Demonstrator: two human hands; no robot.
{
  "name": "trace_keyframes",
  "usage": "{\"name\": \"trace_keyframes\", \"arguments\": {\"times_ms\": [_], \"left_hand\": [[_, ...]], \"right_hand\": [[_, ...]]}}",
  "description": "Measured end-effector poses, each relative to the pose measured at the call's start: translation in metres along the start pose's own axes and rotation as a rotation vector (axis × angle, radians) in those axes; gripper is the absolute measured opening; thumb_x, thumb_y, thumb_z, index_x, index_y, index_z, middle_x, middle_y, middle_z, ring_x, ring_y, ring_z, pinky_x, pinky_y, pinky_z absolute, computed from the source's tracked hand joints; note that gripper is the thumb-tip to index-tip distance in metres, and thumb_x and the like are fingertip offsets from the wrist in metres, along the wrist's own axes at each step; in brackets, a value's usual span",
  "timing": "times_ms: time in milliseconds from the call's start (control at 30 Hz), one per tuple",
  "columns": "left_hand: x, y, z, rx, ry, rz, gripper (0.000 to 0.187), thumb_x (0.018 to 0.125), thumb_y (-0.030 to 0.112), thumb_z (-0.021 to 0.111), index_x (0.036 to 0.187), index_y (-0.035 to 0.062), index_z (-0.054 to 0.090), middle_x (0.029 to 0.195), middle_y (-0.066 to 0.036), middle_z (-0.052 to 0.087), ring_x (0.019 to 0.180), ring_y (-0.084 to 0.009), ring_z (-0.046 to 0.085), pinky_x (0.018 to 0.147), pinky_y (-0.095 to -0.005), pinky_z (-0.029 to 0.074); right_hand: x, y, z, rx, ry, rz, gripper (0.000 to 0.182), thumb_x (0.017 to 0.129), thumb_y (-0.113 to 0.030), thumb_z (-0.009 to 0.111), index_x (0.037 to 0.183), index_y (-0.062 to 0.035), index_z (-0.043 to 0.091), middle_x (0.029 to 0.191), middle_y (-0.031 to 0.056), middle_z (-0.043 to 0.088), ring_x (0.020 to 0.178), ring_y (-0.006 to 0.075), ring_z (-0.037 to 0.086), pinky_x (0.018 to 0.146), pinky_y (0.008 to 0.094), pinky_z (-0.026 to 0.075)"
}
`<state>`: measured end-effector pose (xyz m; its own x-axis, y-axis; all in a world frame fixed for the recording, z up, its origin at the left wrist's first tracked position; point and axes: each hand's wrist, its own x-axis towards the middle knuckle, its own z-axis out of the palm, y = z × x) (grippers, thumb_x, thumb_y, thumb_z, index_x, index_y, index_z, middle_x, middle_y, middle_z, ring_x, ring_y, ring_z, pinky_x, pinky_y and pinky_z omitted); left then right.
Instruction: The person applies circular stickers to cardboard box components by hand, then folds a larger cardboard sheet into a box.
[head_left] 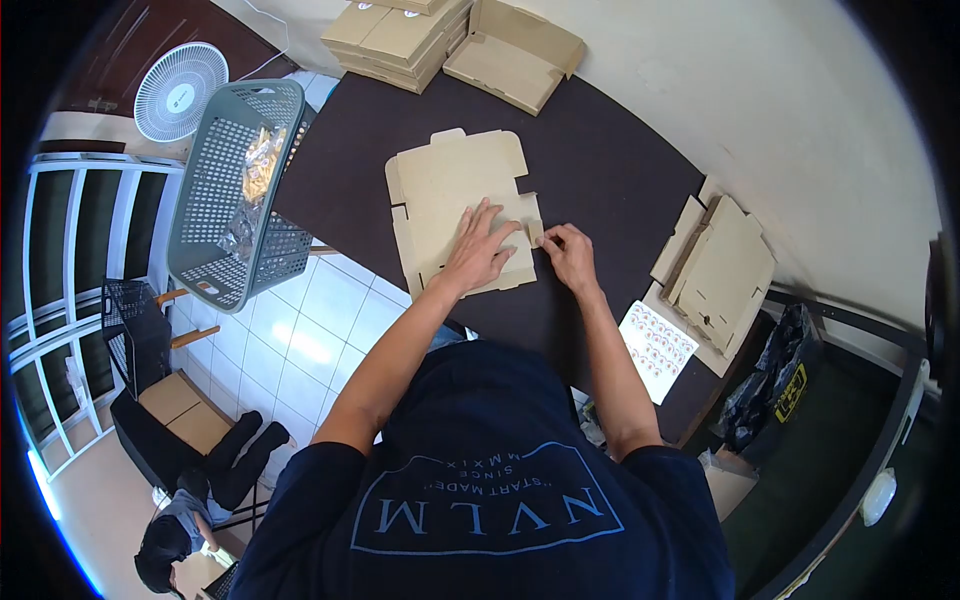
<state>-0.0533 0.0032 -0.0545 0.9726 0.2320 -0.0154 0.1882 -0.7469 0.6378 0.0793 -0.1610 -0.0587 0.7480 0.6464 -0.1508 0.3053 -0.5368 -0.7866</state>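
A flat, unfolded cardboard box [440, 175] lies on the dark table, its side flaps and slots showing. My left hand [482, 248] rests on its lower middle with the fingers spread, pressing against the board. At the right edge, my right hand [570, 254] pinches a small side flap [535, 232] between thumb and fingers. That flap is bent up a little from the board.
Folded boxes [400, 45] are stacked at the back, beside an open box [510, 58]. Flat cardboard [728, 275] and a sticker sheet [657, 350] lie right. A grey basket [225, 270] holding bagged items stands left, near a fan [181, 92]. Another person [185, 520] sits lower left.
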Motion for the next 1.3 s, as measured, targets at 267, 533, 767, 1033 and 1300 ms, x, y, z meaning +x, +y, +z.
{"name": "trace_keyframes", "arguments": {"times_ms": [267,533,767,1033,1300], "left_hand": [[0.002,0.007,0.02,0.211,-0.083,0.039,0.05,0.095,0.025,0.059,0.144,0.0331,0.051,0.158,-0.01,0.032,0.151,-0.0341,0.017,0.114,-0.0723,0.003],[0.004,0.011,0.02,0.284,-0.143,-0.015,0.047,0.1,0.028,0.053,0.145,0.0374,0.049,0.16,-0.007,0.028,0.152,-0.0307,0.012,0.116,-0.068,0.001],[0.005,0.017,0.015,0.316,-0.177,-0.042,0.047,0.101,0.03,0.051,0.147,0.0393,0.046,0.161,-0.006,0.026,0.153,-0.0293,0.009,0.117,-0.0665,0.001],[0.005,0.016,0.016,0.331,-0.203,-0.046,0.048,0.102,0.03,0.049,0.148,0.0401,0.043,0.162,-0.005,0.024,0.154,-0.0291,0.006,0.118,-0.0663,0.002],[0.009,0.01,-0.002,0.166,-0.224,-0.063,0.055,0.1,0.022,0.053,0.151,0.0366,0.04,0.161,-0.009,0.029,0.152,-0.0308,0.016,0.118,-0.0656,0.007]], "right_hand": [[0.007,0.016,0.004,0.095,0.051,0.207,0.018,0.085,-0.013,0.076,0.085,0.0014,0.065,0.07,0.0081,0.065,0.055,0.0135,0.062,0.051,0.0295,0.05],[-0.002,-0.011,-0.005,0.016,-0.053,0.467,0.03,0.082,-0.025,0.082,0.078,0.0004,0.065,0.064,0.0091,0.068,0.05,0.0172,0.065,0.051,0.0324,0.053],[0.007,-0.007,-0.001,0.067,-0.101,0.641,0.033,0.082,-0.029,0.081,0.075,-0.0021,0.064,0.062,0.0076,0.068,0.05,0.016,0.066,0.053,0.031,0.054],[-0.001,-0.016,0.0,-0.075,-0.109,0.576,0.03,0.085,-0.03,0.077,0.075,-0.0049,0.066,0.064,0.0062,0.07,0.055,0.0154,0.068,0.061,0.033,0.056],[-0.03,0.005,0.001,-0.067,0.023,0.192,0.016,0.084,-0.011,0.072,0.097,-0.0047,0.066,0.083,0.0115,0.069,0.077,0.0305,0.069,0.075,0.0404,0.055]]}}
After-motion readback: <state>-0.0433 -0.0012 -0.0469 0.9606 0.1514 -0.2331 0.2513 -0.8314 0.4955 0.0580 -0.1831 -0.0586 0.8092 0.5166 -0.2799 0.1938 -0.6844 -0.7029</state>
